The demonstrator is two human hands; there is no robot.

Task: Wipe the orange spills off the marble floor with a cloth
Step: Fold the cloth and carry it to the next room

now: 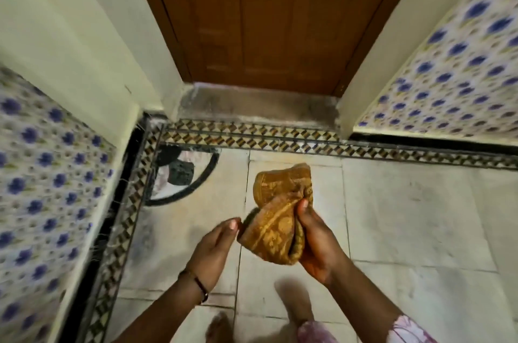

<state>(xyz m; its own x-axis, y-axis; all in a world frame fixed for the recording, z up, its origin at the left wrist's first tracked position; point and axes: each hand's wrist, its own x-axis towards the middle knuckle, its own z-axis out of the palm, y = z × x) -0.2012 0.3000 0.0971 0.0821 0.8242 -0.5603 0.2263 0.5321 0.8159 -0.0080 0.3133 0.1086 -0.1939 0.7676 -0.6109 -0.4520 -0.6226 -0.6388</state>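
Your left hand (215, 247) is bare, with no ring showing on it. At its wrist you wear a thin dark bracelet (199, 285); it looks like a slim band with a small darker piece low on it, though the blur hides the detail. Your left forearm (157, 314) is uncovered right to the bottom edge of the view. Your right hand (316, 241) is bare too, its short, pale thumbnail plain to see. Your right forearm is uncovered down to a short sleeve (406, 328) of pale pink cloth with a soft, blurred purple pattern. A fold of the same pink patterned garment (314, 333) shows at the bottom, and beside it your bare foot (221, 327).
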